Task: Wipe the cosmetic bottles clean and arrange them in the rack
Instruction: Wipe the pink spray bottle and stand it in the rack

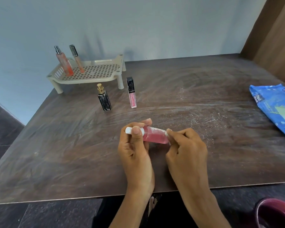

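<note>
Your left hand grips the white-capped end of a pink bottle, fingers and thumb curled round the cap, holding it sideways just above the table. Your right hand has its fingers curled at the bottle's other end, pinching something small and white against it; you can't tell from here whether that is a wipe.

Further back on the table, the beige rack stands against the wall. Two tall slim bottles already stand in its left part: one with orange liquid and a paler one with a dark cap just to its right. In front of the rack, on the table, a black bottle with a gold top stands upright, and near it to the right stands a pink tube with a black cap.

A blue pack of wipes lies at the table's right edge, well apart from your hands. A maroon tub shows at the lower right, below the table.
</note>
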A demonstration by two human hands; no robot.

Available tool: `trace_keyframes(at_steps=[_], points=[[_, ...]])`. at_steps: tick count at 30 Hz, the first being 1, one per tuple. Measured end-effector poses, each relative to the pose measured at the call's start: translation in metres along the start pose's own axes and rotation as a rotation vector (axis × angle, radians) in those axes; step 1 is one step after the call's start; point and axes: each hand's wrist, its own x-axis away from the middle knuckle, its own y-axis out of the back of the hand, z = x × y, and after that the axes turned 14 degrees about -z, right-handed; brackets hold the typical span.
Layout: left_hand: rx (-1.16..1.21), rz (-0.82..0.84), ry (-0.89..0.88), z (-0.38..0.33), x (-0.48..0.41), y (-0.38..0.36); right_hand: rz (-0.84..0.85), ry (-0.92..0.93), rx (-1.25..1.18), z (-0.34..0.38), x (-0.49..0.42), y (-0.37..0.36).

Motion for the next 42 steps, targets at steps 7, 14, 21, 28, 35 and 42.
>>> trace_keyframes(at_steps=[7,14,21,28,35,42], points=[[0.056,-0.037,0.088,-0.001,-0.001,0.001,0.058,0.122,-0.081,0.027,-0.002,0.003],[0.013,0.005,0.056,0.0,0.0,0.0,0.073,0.042,-0.079,0.029,-0.002,0.005],[0.041,-0.019,0.074,-0.001,0.0,-0.002,0.052,0.039,-0.056,0.012,0.001,0.007],[0.079,-0.036,0.131,-0.003,0.0,-0.001,0.07,0.124,-0.231,0.024,0.003,0.004],[-0.075,-0.015,0.035,-0.001,0.006,0.0,0.126,0.165,-0.277,0.006,0.022,0.011],[0.004,-0.059,0.069,-0.001,0.003,-0.001,-0.088,0.274,-0.229,0.012,0.012,0.017]])
